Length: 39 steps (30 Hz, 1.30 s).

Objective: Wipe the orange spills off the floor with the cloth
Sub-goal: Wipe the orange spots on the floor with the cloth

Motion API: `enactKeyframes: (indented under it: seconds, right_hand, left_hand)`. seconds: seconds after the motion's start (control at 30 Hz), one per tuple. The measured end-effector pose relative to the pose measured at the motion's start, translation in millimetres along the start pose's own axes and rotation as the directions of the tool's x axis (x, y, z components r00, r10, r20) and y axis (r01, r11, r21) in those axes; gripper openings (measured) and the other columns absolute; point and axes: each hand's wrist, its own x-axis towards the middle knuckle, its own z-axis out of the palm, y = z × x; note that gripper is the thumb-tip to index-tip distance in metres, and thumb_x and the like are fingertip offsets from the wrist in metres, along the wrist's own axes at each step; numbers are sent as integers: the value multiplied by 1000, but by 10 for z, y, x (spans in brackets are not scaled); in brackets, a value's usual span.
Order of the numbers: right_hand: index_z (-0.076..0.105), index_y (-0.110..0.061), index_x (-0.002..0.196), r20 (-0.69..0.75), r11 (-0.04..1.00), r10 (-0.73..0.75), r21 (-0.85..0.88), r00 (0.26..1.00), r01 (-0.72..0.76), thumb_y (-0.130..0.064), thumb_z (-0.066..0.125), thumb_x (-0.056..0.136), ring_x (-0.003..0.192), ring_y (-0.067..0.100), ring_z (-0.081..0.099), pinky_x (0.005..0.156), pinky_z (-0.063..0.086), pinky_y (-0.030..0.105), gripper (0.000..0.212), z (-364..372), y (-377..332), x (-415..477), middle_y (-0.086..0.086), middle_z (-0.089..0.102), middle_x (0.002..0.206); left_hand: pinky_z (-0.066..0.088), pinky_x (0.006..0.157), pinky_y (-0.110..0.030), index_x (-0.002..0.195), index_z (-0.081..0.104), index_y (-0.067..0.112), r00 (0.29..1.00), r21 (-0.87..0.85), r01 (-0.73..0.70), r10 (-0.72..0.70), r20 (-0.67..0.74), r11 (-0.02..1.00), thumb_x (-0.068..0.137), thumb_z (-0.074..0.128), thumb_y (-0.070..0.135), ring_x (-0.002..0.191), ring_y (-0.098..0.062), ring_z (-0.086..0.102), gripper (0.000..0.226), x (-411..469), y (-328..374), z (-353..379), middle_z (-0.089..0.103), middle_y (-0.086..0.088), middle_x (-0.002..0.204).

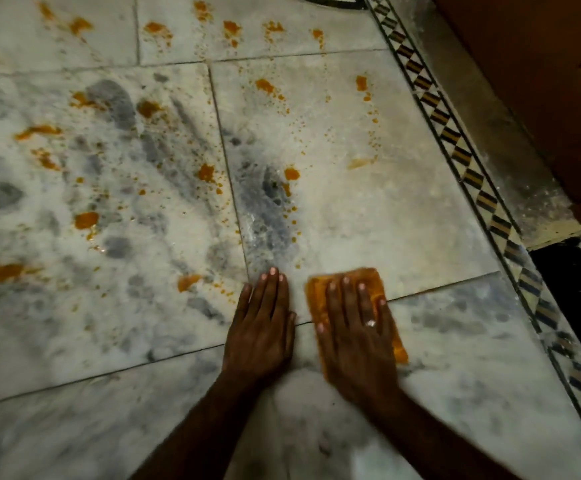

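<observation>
As we lean over the marble floor (368,209), we list: one orange cloth (374,278), two hands, one ring (370,323), and orange spills (86,220) numbering over a dozen larger blots amid fine speckles.

Left hand (261,327): flat, fingers straight and together, palm on bare floor just beside the cloth, holding nothing.

Right hand (355,337): flat, fingers spread, pressing the cloth down across a tile joint.

Spills lie beyond and left of both hands.

One patterned border strip (455,147) runs at right.
</observation>
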Motion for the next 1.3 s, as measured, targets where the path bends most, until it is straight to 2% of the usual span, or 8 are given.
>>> enactKeyframes:
  seconds: [0.23,0.37,0.53,0.67,0.83,1.0,1.13,1.3]
  right_hand:
    - [25,-22,162,14,961,-274,53,962,273,-46,33,106,156,29,21,124,19,56,62,43,-480,667,7,24,169]
    - [23,-22,163,46,997,-80,19,996,79,-46,23,105,156,30,23,124,17,56,62,20,-51,1202,7,24,169]
    - [17,-14,163,25,989,145,-3,989,-145,-43,20,105,156,32,20,123,20,58,65,-27,88,339,12,19,170]
    - [24,-12,162,53,987,-161,19,986,160,-42,34,103,155,37,22,121,22,63,67,-9,-558,-219,14,22,169]
    - [26,-19,162,17,860,-504,97,863,501,-46,26,108,157,30,18,122,22,59,61,68,-1039,588,8,22,169]
    - [17,-20,164,86,971,-240,42,967,237,-47,15,106,157,30,16,125,13,56,64,53,-567,1240,7,18,171]
    - [11,-15,164,86,1000,4,17,996,-5,-43,16,106,157,33,17,124,16,58,65,-20,-357,552,13,14,171]
    - [21,-13,163,92,923,-382,83,920,375,-40,30,106,157,35,14,124,16,60,64,-20,-1092,-261,12,19,170]
  left_hand:
    - [16,124,-49,151,36,-1,993,47,116,-117,6,992,102,32,33,150,-32,28,60,-389,-332,-102,31,-19,161]
    - [13,124,-47,153,34,-1,983,57,173,-176,49,983,101,31,37,151,-31,27,64,-418,-440,-151,29,-19,161]
    - [13,124,-48,154,31,-2,959,62,279,-282,31,958,101,31,38,151,-31,25,67,-538,-649,-222,25,-20,163]
    - [14,124,-48,156,26,0,926,59,377,-378,10,924,101,31,43,154,-29,19,70,-648,-727,-222,20,-18,165]
    - [20,123,-52,155,28,-2,929,83,370,-371,2,925,103,31,41,153,-31,20,67,-689,-785,-204,22,-20,164]
    - [11,125,-46,157,24,1,916,54,397,-399,36,916,102,27,44,154,-28,15,69,-676,-784,-230,18,-17,166]
    - [8,126,-44,157,22,1,909,38,414,-416,36,909,103,25,44,154,-28,15,69,-673,-776,-241,17,-17,166]
    - [10,125,-47,156,26,-1,870,48,493,-493,3,869,103,29,39,153,-30,21,66,-820,-908,-291,23,-19,164]
